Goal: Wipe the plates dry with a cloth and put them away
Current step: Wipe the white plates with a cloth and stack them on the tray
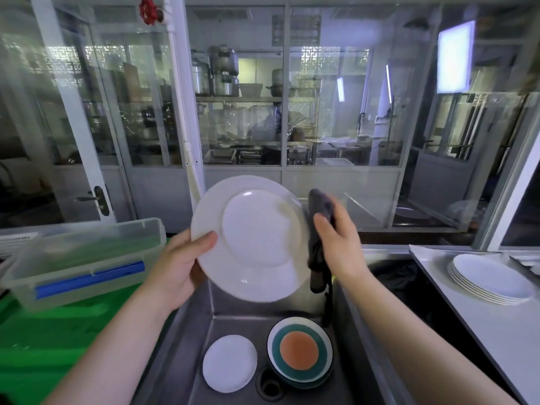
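My left hand (178, 264) grips a large white plate (254, 238) by its left rim, thumb on the side facing me, and holds it tilted above the steel sink (204, 340). My right hand (336, 238) holds a dark grey cloth (317, 252) against the plate's right edge; the cloth hangs down below the hand. In the sink lie a small white plate (229, 363) and a stack of plates topped by one with teal and orange rings (299, 349). A stack of white plates (488, 277) sits on the counter at the right.
A clear plastic box with a blue latch (84, 258) stands on the green surface (52, 340) at the left. The white counter (455, 311) runs along the right. Glass partitions (239, 112) rise behind the sink. A drain (270, 385) lies between the sink plates.
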Demonstrator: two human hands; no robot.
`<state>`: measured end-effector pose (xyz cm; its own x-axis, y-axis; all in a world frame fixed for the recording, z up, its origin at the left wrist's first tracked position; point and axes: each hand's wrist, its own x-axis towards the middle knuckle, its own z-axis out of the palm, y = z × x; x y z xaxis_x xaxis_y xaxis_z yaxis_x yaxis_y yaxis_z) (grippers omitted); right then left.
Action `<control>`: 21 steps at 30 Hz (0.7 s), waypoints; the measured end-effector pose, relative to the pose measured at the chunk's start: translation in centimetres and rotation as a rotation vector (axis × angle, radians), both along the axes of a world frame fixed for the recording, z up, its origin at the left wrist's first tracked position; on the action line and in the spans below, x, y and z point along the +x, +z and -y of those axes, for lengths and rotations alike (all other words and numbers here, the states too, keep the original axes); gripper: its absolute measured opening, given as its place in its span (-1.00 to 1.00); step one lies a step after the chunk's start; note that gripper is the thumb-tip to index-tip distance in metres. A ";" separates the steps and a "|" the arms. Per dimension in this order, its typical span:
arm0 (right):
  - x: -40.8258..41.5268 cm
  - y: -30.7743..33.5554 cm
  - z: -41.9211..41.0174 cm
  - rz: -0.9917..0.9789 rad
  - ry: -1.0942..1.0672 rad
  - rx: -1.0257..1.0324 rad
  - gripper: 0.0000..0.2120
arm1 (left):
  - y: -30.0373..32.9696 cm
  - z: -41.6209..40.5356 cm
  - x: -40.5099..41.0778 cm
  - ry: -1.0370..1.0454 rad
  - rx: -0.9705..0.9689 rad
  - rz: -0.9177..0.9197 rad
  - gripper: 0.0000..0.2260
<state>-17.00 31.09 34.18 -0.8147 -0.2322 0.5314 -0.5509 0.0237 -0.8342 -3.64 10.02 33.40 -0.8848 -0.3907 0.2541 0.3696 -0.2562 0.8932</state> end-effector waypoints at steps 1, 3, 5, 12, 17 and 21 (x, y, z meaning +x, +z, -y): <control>0.3 -0.4 0.3 -0.189 -0.080 0.164 -0.61 | 0.2 -0.6 -0.2 0.039 -0.005 -0.025 -0.81; 1.9 -1.0 1.1 -0.334 -0.123 0.331 -0.48 | 0.5 -1.5 -0.6 0.128 -0.052 -0.056 -0.85; 3.9 -1.8 1.9 -0.324 -0.056 0.336 -0.43 | 0.5 -2.4 -1.2 0.213 -0.093 -0.086 -0.90; 7.3 -1.9 4.6 -0.217 0.110 0.234 -0.37 | -1.3 -4.8 -2.1 0.451 -0.285 -0.085 -0.81; 5.7 -2.4 3.2 -0.204 0.059 0.197 -0.44 | -2.0 -5.3 -1.5 0.485 -0.386 -0.042 -0.82; 3.2 -1.8 2.4 0.000 0.020 0.186 -0.53 | -2.4 -5.9 -0.8 0.483 -0.587 -0.022 -0.76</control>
<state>-13.76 28.69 32.39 -0.8087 -0.3429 0.4780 -0.5532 0.1667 -0.8162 -4.48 15.92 30.98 -0.6418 -0.5287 0.5555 0.3392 0.4540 0.8239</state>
